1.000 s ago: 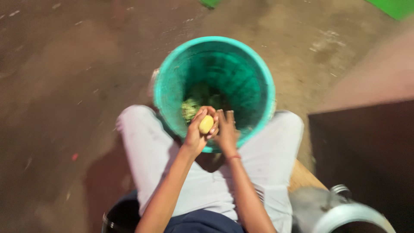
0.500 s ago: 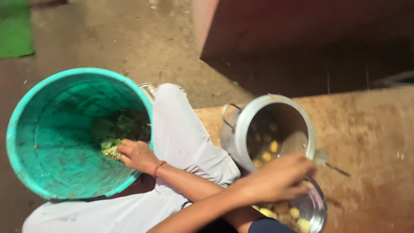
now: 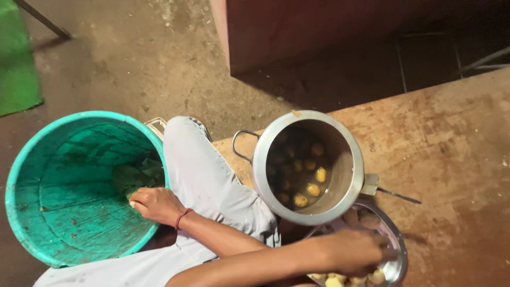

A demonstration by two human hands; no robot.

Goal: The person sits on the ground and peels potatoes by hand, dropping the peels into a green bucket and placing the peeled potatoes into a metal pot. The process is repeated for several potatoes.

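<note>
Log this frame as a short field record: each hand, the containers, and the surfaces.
left hand: rests inside the teal bucket, over green scraps at the bottom; whether it grips anything cannot be told
right hand: reaches into the steel bowl of pale yellow pieces; grip unclear
metal pot: open, small yellow potatoes in liquid inside
placement: pot and bowl on a brown ledge; bucket on the ground beside the person's knee
</note>
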